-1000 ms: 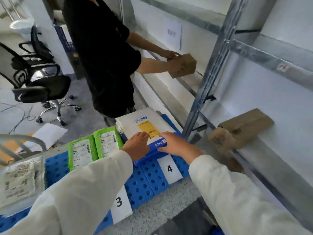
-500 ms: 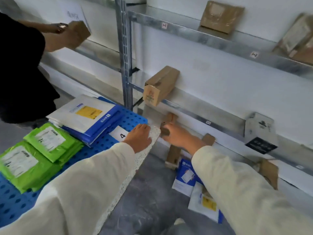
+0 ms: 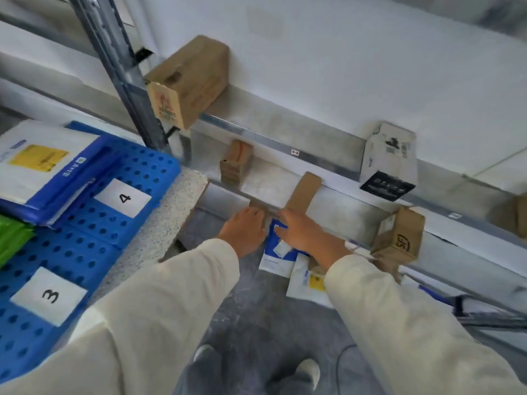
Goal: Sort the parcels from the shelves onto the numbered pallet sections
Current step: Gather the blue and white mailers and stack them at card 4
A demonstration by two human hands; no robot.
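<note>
**Both hands low at the bottom shelf rail, over a blue-and-white mailer**

The landmark here is the lowest grey metal shelf rail [image 3: 228, 192], which runs from beside the pallet corner off to the right.

The left hand [image 3: 243, 232] and right hand [image 3: 302, 233] reach down side by side just in front of that rail, both in cream-coloured sleeves [image 3: 159, 315]. Their fingers are spread and loosely curved, palms down. Whether either hand has closed on anything cannot be told: the fingertips are turned away from the camera.

Just below the rail, between and under the two hands, lies a flat blue-and-white plastic mailer with a small white label [image 3: 278, 252]. A second white mailer with a yellow label [image 3: 306, 283] lies beside it on the grey floor, partly under the right sleeve.

On the rail's shelf stand a small brown cardboard box [image 3: 235, 163] to the left and a thin brown cardboard piece [image 3: 303, 189] leaning just above the right hand. Farther right along the rail sits a brown cardboard box with black lettering [image 3: 399, 238].

One shelf above the rail rest a larger brown cardboard box [image 3: 188, 81] by the upright post and a white-and-black printed carton [image 3: 389, 161].

Left of the rail lies the blue perforated plastic pallet [image 3: 85, 252], with white paper tags numbered 3 [image 3: 48, 295] and 4 [image 3: 122, 198]. A stack of white-and-blue mailers with a yellow label [image 3: 42, 166] sits behind tag 4, and green mailers [image 3: 11, 238] show at the picture's left edge.
</note>
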